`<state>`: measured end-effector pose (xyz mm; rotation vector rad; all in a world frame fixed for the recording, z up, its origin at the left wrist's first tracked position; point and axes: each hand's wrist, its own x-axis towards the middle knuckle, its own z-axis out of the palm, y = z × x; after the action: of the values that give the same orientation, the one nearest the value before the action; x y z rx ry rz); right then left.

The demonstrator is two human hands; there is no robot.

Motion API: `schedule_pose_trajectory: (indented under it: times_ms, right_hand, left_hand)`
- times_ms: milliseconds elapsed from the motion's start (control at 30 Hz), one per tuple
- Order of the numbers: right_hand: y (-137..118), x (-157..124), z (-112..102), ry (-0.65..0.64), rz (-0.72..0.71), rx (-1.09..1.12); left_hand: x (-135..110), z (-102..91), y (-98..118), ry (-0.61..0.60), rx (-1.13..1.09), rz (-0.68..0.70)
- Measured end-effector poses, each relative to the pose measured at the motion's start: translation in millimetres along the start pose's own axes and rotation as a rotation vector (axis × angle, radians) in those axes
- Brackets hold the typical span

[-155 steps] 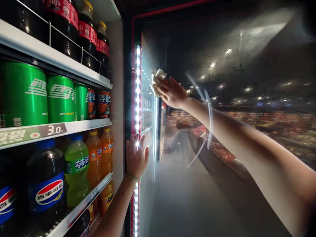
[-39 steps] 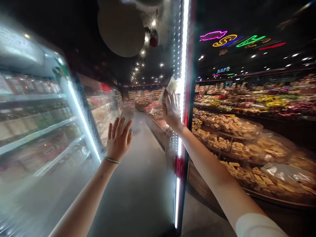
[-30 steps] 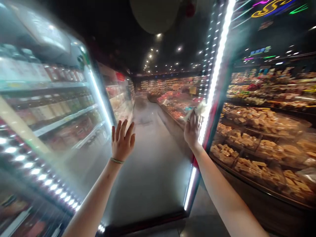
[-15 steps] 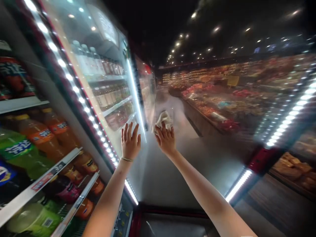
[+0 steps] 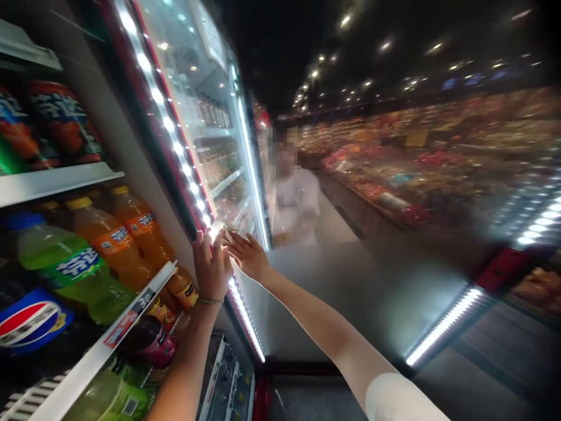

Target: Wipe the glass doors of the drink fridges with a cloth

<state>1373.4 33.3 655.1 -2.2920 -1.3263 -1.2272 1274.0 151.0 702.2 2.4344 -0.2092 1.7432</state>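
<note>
Head view: we look along a supermarket aisle, tilted, with a drinks cooler on the left.
Left hand [image 5: 211, 264]: at 8 o'clock, raised with fingers spread, a thin wristband [image 5: 210, 302] at its wrist.
Right hand [image 5: 248, 255]: just right of the left one, fingers stretched out flat, a white sleeve [image 5: 394, 399] at 5 o'clock on its arm.
Hand state: the two are apart but nearly touching at the fingertips, neither clamped. Glare there hides the contact, so we cannot tell whether anything is held.
Glass door [image 5: 350, 292]: the fogged pane stands before both hands, with an LED strip [image 5: 442, 324] at 4 o'clock.
Shelves: green and orange Fanta bottles [image 5: 59, 266] and a Pepsi bottle [image 5: 30, 323] stand at 8 o'clock, with Fanta cans [image 5: 65, 120] at 10 o'clock.
Nearby: a person in a pale top [image 5: 294, 204] stands near the centre, seen through the glass. Blurred store counters [image 5: 416, 153] run off at 2 o'clock.
</note>
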Motion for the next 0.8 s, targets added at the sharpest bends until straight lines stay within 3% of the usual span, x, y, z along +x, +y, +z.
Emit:
schedule_pose_trajectory:
  times_ms: [133, 233, 533, 800]
  right_hand:
    - [38.7, -35.7, -35.5, -0.023, 0.085, -0.139]
    - [80.0, -74.0, -71.0, 0.007, 0.19, -0.273]
    - [200.9, -182.3, -179.9, 0.024, 0.487, -0.51]
    - [285.2, -269.5, -250.4, 0.015, 0.631, -0.565]
  left_hand:
    - [4.5, 19.0, 12.5, 0.038, -0.113, 0.049]
    - [7.1, 41.0, 37.2, 0.05, -0.187, 0.069]
    - [8.6, 103.5, 153.2, 0.016, -0.31, 0.11]
    - [20.5, 139.1, 255.5, 0.003, -0.411, 0.146]
